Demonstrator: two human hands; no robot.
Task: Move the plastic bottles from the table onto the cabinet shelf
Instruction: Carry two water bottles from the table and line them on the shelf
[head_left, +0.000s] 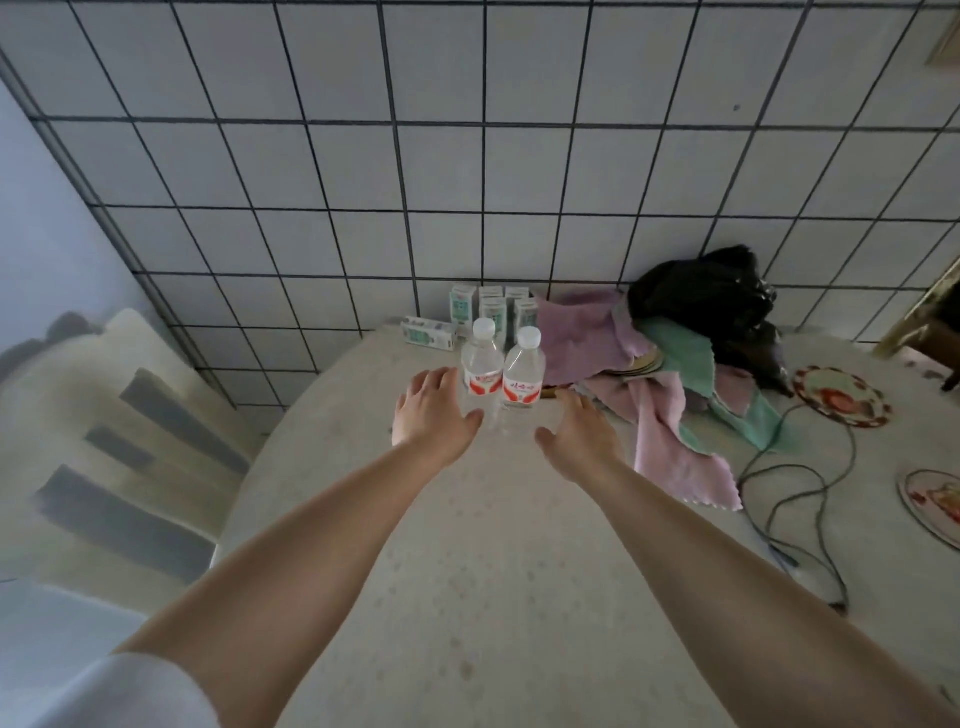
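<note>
Two clear plastic bottles with white caps and red-and-white labels stand upright side by side on the round pale table (467, 561). The left bottle (482, 366) is just right of my left hand (434, 410), whose fingers are spread and hold nothing; whether they touch it is unclear. The right bottle (523, 376) stands left of my right hand (576, 431), which is also spread with a small gap to the bottle. Both arms reach forward over the table. No cabinet shelf is in view.
Several small cartons (491, 306) stand behind the bottles by the tiled wall, one lying flat (428, 332). Pink and green cloths (654, 374), a black bag (711, 306), patterned plates (841, 395) and a cable (800, 478) lie to the right. A chair (119, 441) stands left.
</note>
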